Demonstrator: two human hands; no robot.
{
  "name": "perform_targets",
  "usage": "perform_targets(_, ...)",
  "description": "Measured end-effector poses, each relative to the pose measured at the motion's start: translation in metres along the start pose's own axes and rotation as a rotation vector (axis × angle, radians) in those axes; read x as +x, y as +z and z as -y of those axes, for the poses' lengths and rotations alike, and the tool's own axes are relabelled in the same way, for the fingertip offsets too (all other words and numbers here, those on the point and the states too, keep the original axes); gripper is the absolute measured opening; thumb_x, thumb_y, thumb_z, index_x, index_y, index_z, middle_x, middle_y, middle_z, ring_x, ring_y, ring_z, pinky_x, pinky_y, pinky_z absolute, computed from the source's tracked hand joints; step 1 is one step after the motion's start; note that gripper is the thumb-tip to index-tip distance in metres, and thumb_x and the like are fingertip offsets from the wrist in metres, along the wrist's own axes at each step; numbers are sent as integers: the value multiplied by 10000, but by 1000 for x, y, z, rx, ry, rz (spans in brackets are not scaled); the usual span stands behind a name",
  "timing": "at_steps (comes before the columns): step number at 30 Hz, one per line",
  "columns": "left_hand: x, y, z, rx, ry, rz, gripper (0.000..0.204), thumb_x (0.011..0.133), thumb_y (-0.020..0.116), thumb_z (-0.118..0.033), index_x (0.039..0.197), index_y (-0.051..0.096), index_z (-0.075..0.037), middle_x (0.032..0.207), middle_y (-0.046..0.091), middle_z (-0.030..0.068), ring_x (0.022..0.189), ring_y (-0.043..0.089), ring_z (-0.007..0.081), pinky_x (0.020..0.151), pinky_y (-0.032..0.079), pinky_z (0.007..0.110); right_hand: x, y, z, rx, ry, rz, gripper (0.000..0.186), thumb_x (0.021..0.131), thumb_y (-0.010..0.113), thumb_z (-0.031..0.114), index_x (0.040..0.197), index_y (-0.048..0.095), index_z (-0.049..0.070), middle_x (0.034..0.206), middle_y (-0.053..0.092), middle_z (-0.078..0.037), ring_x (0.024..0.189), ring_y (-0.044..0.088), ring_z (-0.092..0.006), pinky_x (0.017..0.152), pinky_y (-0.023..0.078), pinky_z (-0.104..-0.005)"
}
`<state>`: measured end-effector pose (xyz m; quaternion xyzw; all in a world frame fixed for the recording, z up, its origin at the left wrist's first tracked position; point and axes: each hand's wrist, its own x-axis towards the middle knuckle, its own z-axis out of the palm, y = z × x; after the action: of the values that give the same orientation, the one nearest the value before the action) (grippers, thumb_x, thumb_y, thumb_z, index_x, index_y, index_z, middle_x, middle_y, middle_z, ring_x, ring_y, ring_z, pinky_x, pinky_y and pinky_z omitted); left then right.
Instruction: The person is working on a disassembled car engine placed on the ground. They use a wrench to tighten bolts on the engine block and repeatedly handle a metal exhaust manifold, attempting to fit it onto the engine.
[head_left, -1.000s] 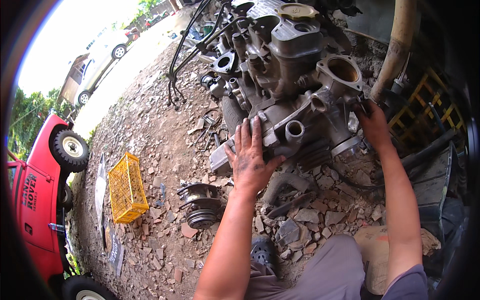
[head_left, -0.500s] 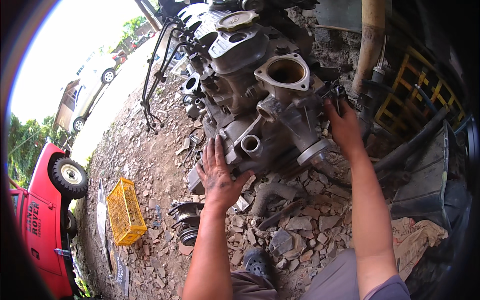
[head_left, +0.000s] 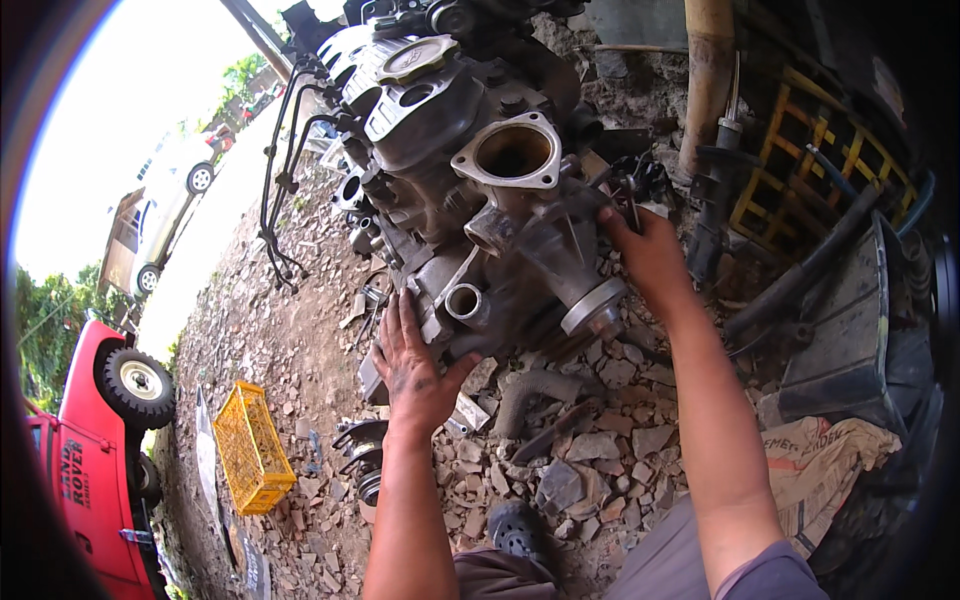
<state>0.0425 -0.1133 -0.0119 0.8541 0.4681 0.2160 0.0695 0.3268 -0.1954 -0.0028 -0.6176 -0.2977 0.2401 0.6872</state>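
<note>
A grimy metal engine (head_left: 420,140) lies before me, with a round gold-toned cap (head_left: 415,58), a flanged opening (head_left: 508,152) and black pipes along its left side. My left hand (head_left: 415,370) rests on the lower-left housing, fingers apart. My right hand (head_left: 648,255) is closed on the engine's right edge, near a small dark fitting; its fingertips are partly hidden.
Broken rubble covers the ground, with a pulley unit (head_left: 362,460), curved hose (head_left: 530,400), yellow crate (head_left: 250,445) and paper sack (head_left: 830,455). At right are a bamboo pole (head_left: 700,90), yellow grating (head_left: 820,160) and black panel (head_left: 840,340). A red vehicle (head_left: 95,480) stands left.
The view has shifted. The engine appears further left against the surroundings and at a different angle, both hands moving with it and keeping their contact.
</note>
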Motion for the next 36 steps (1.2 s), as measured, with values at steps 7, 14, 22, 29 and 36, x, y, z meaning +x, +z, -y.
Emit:
perform_targets(7, 2, 1, 0, -18, 12, 1, 1178, 656, 836, -417, 1530, 105, -118, 1551, 206, 177, 1443, 168, 354, 1130, 101, 584, 7, -16, 4, 352, 380, 173, 348, 909, 646, 414, 949, 631, 68, 713, 535, 30, 561, 432, -59, 482, 332, -253)
perform_targets(14, 2, 2, 1, -32, 4, 11, 1186, 653, 840, -401, 1531, 94, -117, 1554, 203, 182, 1446, 169, 350, 1129, 93, 588, 6, -4, -4, 90, 44, -12, 338, 910, 647, 392, 975, 622, 62, 802, 593, -7, 590, 500, -76, 474, 359, -244)
perform_targets(22, 4, 12, 14, -7, 107, -16, 1196, 655, 831, -422, 1525, 87, -76, 1541, 218, 209, 1435, 187, 374, 1129, 102, 558, 6, -7, 0, 319, 143, 71, 337, 920, 635, 374, 1032, 631, 56, 750, 568, 19, 614, 497, -82, 531, 389, -260)
perform_targets(29, 3, 14, 26, -41, 92, -12, 1198, 656, 827, -433, 1529, 82, -91, 1547, 209, 202, 1440, 179, 364, 1134, 89, 556, -7, -4, 18, 226, 304, 54, 302, 889, 682, 308, 1028, 630, 45, 766, 564, 3, 642, 508, -101, 562, 385, -279)
perform_targets(36, 3, 8, 4, 7, 36, 11, 1183, 670, 815, -460, 1534, 85, -115, 1558, 194, 175, 1448, 160, 355, 1126, 90, 597, 7, -5, -3, -39, -222, -30, 340, 899, 665, 323, 1045, 618, 20, 867, 629, -41, 720, 557, -129, 640, 434, -294)
